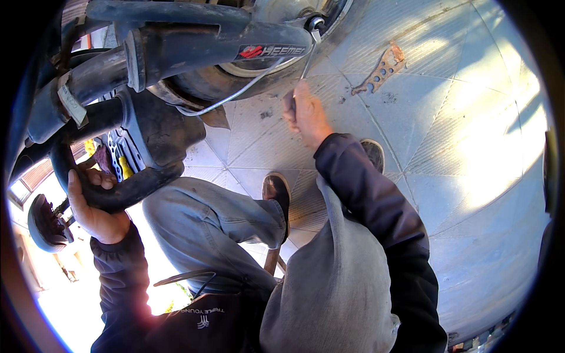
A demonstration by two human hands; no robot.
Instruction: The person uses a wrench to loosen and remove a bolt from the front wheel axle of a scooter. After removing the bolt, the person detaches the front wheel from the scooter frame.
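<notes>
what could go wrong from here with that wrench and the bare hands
The wrench, set at the end of the thick black tube, could slip, and the right hand gripping it might scrape something nearby.
The left hand, wrapped around the curved black bar, might get pinched if that bar shifts.
The rusty perforated plate lies loose on the floor beyond the right shoe, so it might be stepped on.

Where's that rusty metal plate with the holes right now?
In the head view, the rusty metal plate lies on the tiled floor at upper right, to the right of the wrench in the right hand.
</notes>
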